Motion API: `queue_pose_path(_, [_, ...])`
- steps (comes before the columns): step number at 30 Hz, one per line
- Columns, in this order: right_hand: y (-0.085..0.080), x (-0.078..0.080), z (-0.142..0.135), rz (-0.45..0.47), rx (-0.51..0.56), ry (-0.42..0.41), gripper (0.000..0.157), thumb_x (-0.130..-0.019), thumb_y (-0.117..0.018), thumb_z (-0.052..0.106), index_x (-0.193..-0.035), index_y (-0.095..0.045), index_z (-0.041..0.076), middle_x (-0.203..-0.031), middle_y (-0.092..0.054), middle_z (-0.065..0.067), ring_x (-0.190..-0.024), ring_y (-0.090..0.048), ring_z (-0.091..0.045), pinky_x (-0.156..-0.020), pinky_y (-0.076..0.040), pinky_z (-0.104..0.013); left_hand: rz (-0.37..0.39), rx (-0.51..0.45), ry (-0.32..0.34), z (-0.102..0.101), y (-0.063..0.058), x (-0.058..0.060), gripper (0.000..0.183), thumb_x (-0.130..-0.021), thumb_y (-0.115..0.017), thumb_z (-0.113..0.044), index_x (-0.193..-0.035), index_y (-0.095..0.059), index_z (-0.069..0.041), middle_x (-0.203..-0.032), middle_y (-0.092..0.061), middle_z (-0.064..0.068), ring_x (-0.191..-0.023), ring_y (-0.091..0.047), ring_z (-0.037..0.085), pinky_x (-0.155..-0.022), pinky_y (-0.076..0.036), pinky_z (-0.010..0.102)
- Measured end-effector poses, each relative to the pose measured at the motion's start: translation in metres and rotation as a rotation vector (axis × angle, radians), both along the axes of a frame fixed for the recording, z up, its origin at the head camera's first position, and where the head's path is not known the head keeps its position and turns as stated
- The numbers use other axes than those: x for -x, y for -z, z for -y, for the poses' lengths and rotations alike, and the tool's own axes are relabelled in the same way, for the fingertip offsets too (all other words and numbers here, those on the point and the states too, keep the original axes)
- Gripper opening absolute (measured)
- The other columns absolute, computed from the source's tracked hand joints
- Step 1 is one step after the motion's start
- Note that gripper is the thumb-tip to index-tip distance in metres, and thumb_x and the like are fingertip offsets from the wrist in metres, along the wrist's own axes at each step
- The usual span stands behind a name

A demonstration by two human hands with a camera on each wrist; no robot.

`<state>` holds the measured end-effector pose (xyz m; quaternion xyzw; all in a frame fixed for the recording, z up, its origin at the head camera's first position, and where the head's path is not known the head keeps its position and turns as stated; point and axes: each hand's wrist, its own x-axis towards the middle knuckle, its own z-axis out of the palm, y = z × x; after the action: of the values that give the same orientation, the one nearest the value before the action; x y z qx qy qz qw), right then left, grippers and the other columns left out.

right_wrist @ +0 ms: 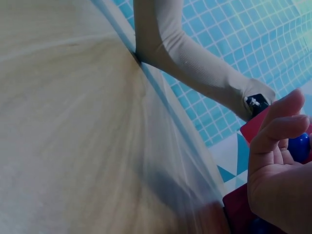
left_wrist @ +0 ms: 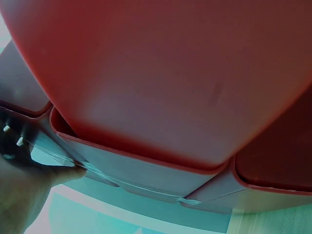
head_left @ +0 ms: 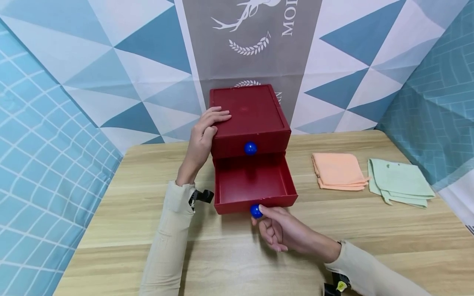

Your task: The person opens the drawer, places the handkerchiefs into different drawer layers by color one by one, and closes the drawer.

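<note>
A dark red two-drawer box (head_left: 246, 111) stands against the patterned backdrop. Its upper drawer is closed and carries a blue round knob (head_left: 250, 148). The lower drawer (head_left: 233, 206) is pulled out, with nothing showing inside. My left hand (head_left: 203, 137) rests at the box's upper left edge, fingers laid over the top and thumb along the side. At the front, my right hand (head_left: 283, 230) pinches the lower drawer's blue knob (head_left: 254, 211) between thumb and index finger; the other fingers curl loosely below. The left wrist view shows the box's red side close up, with the left thumb (left_wrist: 68, 174) against it.
To the right on the wooden table (head_left: 148, 205) lie a folded peach cloth (head_left: 338, 170) and a folded light green cloth (head_left: 401, 181). Blue tiled-pattern panels (head_left: 37, 164) border the left and right sides.
</note>
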<state>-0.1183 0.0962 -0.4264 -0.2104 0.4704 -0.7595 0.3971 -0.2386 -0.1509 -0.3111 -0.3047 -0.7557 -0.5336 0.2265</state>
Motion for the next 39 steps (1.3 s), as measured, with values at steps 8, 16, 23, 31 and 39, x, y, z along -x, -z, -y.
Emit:
queue_pose_path(8, [0.001, -0.01, -0.002, -0.003, 0.038, -0.014, 0.037, -0.109, -0.029, 0.028, -0.111, -0.055, 0.002, -0.065, -0.057, 0.001, -0.045, -0.052, -0.009, -0.037, -0.034, -0.018, 0.006, 0.0, -0.002, -0.001, -0.003, 0.0, 0.046, -0.09, -0.032, 0.006, -0.123, -0.064, 0.01, -0.134, -0.056, 0.026, -0.138, -0.037, 0.037, -0.117, -0.025, 0.036])
queue_pose_path(16, [0.001, -0.021, -0.006, -0.02, 0.057, -0.075, 0.038, -0.11, -0.025, 0.026, -0.115, -0.053, 0.0, -0.069, -0.059, 0.002, -0.048, -0.055, -0.008, -0.038, -0.034, -0.017, 0.002, 0.005, -0.006, -0.001, -0.003, 0.001, 0.047, -0.09, -0.032, 0.006, -0.123, -0.064, 0.009, -0.134, -0.057, 0.026, -0.138, -0.037, 0.037, -0.117, -0.025, 0.036])
queue_pose_path(23, [0.002, -0.03, -0.008, 0.004, 0.003, -0.144, 0.044, -0.11, -0.025, 0.03, -0.12, -0.048, -0.006, -0.074, -0.06, 0.002, -0.053, -0.059, -0.007, -0.042, -0.039, -0.016, -0.028, 0.004, -0.019, 0.005, 0.015, 0.023, 0.049, -0.091, -0.032, -0.001, -0.125, -0.068, 0.001, -0.135, -0.06, 0.015, -0.139, -0.039, 0.025, -0.118, -0.025, 0.036])
queue_pose_path(31, [0.008, -0.03, -0.01, -0.002, -0.024, -0.144, 0.053, -0.11, -0.024, 0.032, -0.129, -0.046, -0.013, -0.075, -0.061, 0.0, -0.054, -0.06, -0.009, -0.043, -0.041, -0.017, -0.04, 0.021, -0.027, 0.011, 0.027, 0.032, 0.05, -0.092, -0.033, -0.008, -0.126, -0.069, -0.009, -0.134, -0.062, 0.001, -0.138, -0.039, 0.015, -0.117, -0.027, 0.035])
queue_pose_path(39, [0.01, -0.027, -0.013, -0.054, -0.052, -0.104, 0.056, -0.11, -0.023, 0.032, -0.126, -0.049, -0.014, -0.074, -0.06, -0.003, -0.054, -0.058, -0.009, -0.042, -0.041, -0.019, -0.039, 0.004, -0.026, 0.007, 0.022, 0.027, 0.05, -0.091, -0.031, -0.001, -0.123, -0.069, -0.002, -0.132, -0.063, 0.011, -0.138, -0.04, 0.022, -0.118, -0.024, 0.035])
